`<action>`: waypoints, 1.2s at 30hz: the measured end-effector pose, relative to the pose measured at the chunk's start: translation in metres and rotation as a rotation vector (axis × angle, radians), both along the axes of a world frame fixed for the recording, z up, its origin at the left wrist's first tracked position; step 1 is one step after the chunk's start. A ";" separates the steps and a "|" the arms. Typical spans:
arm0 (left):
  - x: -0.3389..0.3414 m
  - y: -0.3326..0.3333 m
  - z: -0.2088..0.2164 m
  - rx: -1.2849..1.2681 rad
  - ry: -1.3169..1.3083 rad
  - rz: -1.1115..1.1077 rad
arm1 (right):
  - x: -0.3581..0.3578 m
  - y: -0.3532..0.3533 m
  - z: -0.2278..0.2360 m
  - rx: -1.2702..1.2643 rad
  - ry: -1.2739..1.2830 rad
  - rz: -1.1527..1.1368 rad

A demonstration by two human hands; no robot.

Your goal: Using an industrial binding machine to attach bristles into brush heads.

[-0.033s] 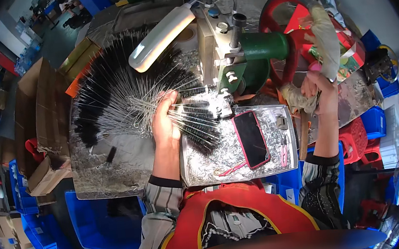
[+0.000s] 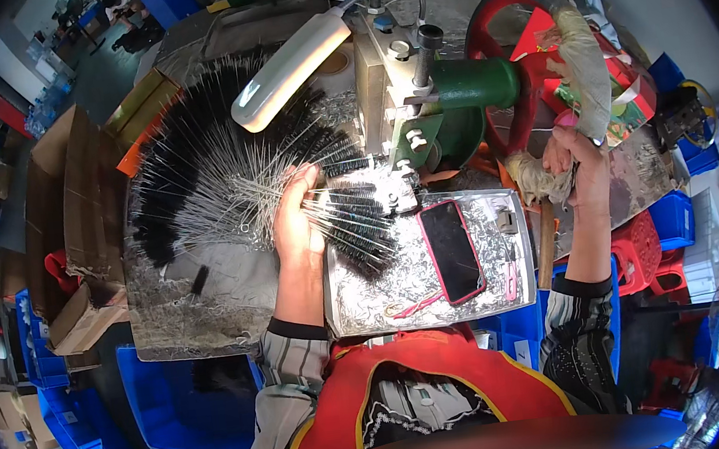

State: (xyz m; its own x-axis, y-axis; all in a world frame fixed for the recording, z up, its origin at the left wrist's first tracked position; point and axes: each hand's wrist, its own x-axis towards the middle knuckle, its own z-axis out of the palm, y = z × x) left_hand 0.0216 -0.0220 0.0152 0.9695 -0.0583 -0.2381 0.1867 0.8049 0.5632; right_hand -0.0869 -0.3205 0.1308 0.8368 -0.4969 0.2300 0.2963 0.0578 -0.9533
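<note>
My left hand [image 2: 295, 223] is closed round a bundle of thin tube brushes [image 2: 358, 229], their black bristled ends fanning out to the right, close to the lit press head [image 2: 395, 192]. A large fanned heap of similar brushes [image 2: 193, 168], with bare wire stems and black bristles, spreads on the table left of and behind that hand. My right hand [image 2: 582, 165] is wrapped round the lower rim of a red handwheel [image 2: 487, 24], where pale cloth [image 2: 588, 74] is wound on it. The wheel joins a green hand press [image 2: 472, 83]. The gripping fingers of my left hand are partly hidden.
A white lamp [image 2: 289, 73] hangs over the heap. In front of the press, a metal tray [image 2: 361, 315] holds a red-edged phone [image 2: 451, 251] and a pink-handled tool [image 2: 510, 280]. Cardboard boxes [image 2: 73, 204] stand left; a blue bin [image 2: 153, 399] sits below the table edge.
</note>
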 end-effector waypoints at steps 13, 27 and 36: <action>0.000 0.000 0.000 -0.026 -0.029 -0.064 | -0.002 -0.002 -0.022 0.008 0.030 -0.064; 0.003 0.001 -0.006 -0.019 -0.060 -0.062 | -0.003 -0.004 -0.023 -0.059 -0.020 -0.015; 0.001 0.000 -0.002 -0.016 -0.043 -0.061 | -0.004 0.001 -0.013 -0.061 0.038 -0.037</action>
